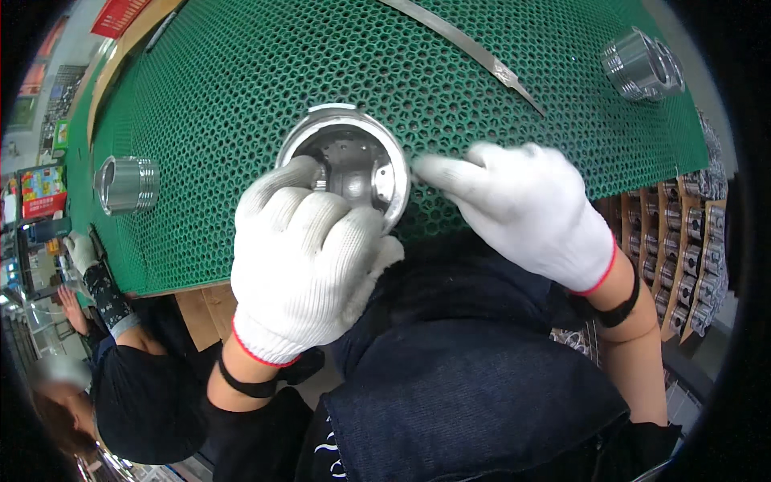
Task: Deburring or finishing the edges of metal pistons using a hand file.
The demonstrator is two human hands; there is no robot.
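A metal piston (393,161) sits in the middle of the green mat, its hollow, open side facing up. My left hand (301,261), in a white knit glove with a red cuff, grips its near left rim. The index finger reaches into the hollow and the thumb is mostly hidden. Just right of the piston is my right hand (522,205), gloved the same way. Its forefinger points toward the piston's rim, with the tip smeared by motion. The other fingers are curled under, and whatever they may hold is hidden.
A flat metal file (458,36) lies at the far side of the mat (241,80). Other pistons stand at the left (128,185) and far right (642,66). Racks of pistons (675,241) are below the right edge. A co-worker (144,386) is at the left.
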